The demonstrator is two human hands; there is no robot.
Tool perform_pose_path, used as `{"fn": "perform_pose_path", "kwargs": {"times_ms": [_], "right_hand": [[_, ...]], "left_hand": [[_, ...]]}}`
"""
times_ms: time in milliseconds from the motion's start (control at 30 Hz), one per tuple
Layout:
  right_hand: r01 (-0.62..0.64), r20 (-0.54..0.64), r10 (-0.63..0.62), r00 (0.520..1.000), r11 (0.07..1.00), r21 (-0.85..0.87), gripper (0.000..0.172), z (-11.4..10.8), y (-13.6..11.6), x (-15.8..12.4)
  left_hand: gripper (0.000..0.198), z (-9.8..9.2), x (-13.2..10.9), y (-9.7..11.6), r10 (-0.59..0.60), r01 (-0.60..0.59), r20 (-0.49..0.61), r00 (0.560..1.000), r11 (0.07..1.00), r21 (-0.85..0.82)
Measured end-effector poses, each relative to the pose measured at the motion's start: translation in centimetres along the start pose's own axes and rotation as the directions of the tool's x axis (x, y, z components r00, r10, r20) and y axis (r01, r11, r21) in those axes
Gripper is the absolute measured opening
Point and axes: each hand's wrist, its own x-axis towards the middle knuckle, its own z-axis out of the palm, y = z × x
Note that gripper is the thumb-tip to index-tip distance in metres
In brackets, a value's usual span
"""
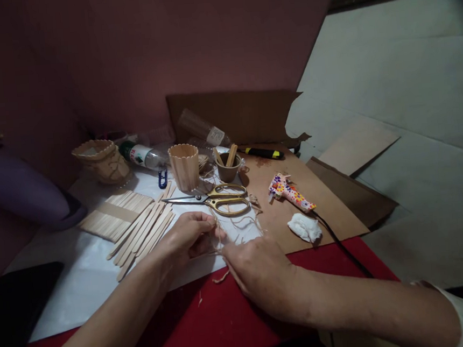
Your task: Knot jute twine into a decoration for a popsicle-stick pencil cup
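Note:
My left hand (194, 233) is closed, its thumb and fingers pinching thin jute twine (216, 230). Close beside it, my right hand (260, 268) is also closed on the twine, seen from the back, so most of its fingertips are hidden. Loose strands curl on the white sheet just beyond both hands. Scissors (206, 199) with gold handles lie right behind my hands, blades toward the left. To the left of my left hand, loose wooden craft sticks (145, 236) lie fanned next to a banded bundle of craft sticks (115, 215).
Behind the scissors stand a craft-stick cup (184, 169) and a small pot (228, 168) holding sticks. Plastic bottles (143, 155) and a woven-looking pot (103, 162) are farther back. A flowered glue gun (290, 191), its cord, a white wad (304, 227) and a cutter (264, 153) lie on cardboard at right.

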Motion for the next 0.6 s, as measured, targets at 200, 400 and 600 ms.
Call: {"fn": "perform_pose_path", "kwargs": {"times_ms": [200, 400, 600], "right_hand": [[0.094, 0.137, -0.096, 0.986, 0.995, 0.020, 0.019, -1.6, -1.4, -2.5], [0.095, 0.096, -0.210, 0.973, 0.742, 0.663, 0.029, -6.4, 0.8, -3.3], [-0.341, 0.307, 0.161, 0.938, 0.275, 0.899, 0.019, -2.9, 2.8, 3.2]], "left_hand": [[0.014, -0.1, -0.1, -0.1, -0.059, 0.061, 0.029, 0.998, 0.997, -0.047], [0.011, -0.3, -0.1, -0.8, -0.029, 0.029, 0.016, 0.999, 0.999, -0.022], [0.011, -0.3, -0.3, -0.6, -0.037, 0.031, -0.055, 0.998, 0.993, -0.116]]}}
